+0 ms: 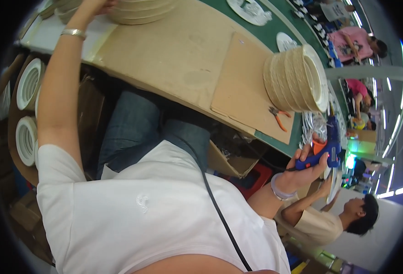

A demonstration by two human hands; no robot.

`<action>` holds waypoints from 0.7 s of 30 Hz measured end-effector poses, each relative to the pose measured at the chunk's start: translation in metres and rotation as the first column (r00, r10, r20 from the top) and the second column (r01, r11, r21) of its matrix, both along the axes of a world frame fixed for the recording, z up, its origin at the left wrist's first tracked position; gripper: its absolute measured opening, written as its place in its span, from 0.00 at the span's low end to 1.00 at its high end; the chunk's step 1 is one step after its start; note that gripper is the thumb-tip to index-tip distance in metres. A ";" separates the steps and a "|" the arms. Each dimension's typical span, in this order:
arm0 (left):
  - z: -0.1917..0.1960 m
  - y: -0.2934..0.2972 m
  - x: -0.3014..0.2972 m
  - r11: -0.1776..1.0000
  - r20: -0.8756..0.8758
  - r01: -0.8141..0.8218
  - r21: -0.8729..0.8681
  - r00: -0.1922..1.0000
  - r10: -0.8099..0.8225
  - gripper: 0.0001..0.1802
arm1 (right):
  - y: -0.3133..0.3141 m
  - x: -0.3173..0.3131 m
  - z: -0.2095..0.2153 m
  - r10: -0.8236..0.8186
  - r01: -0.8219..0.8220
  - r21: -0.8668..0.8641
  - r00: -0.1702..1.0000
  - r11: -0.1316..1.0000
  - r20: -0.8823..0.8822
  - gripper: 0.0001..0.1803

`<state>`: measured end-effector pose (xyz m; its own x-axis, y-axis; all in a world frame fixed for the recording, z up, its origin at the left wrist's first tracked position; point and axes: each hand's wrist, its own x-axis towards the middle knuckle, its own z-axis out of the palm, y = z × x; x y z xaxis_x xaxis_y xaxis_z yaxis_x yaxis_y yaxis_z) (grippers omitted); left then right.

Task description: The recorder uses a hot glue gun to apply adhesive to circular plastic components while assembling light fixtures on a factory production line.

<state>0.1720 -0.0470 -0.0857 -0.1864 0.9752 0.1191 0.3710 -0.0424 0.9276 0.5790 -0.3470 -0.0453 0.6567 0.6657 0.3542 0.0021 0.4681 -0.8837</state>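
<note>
My right hand point(308, 162) is wrapped round a blue hot glue gun point(333, 141) with an orange trigger, its nozzle pointing up at the right. Just beyond it, a stack of beige-edged white rings point(293, 77) lies at the table's right end. My left hand point(99, 5) reaches to the far left, its fingers curled beside another stack of beige rings point(142, 10). The picture's upper edge cuts that hand off, so what its fingers hold is hidden. Orange-handled pliers point(279, 118) lie near the right stack, apart from both hands.
A cardboard sheet point(238, 86) lies on the tan tabletop point(174, 50). Beyond is a green surface point(210, 3) with clear plastic-wrapped parts point(251, 11). White rings point(27, 139) stand low at the left. A black cable point(215, 201) crosses my shirt. A co-worker point(324, 219) sits at the right.
</note>
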 end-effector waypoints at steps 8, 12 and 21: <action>-0.027 -0.028 0.020 0.843 0.013 -0.025 0.537 1.000 0.021 0.20 | 0.000 0.076 -0.026 -0.452 0.457 -0.155 0.889 0.876 0.068 0.12; -0.020 -0.065 0.162 0.872 0.072 0.444 0.207 0.882 -0.466 0.20 | 0.029 0.129 -0.049 -0.562 0.568 -0.041 0.820 0.822 0.110 0.09; -0.056 -0.049 0.381 0.756 0.419 0.651 0.063 0.670 -0.612 0.32 | 0.111 0.191 -0.111 -0.402 0.397 -0.128 0.915 0.909 -0.019 0.18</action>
<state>0.5531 -0.0959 -0.1421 0.4677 0.8791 0.0916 -0.1088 -0.0455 0.9930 0.7702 -0.2361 -0.1558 0.8897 0.3800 0.2530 0.1264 0.3275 -0.9364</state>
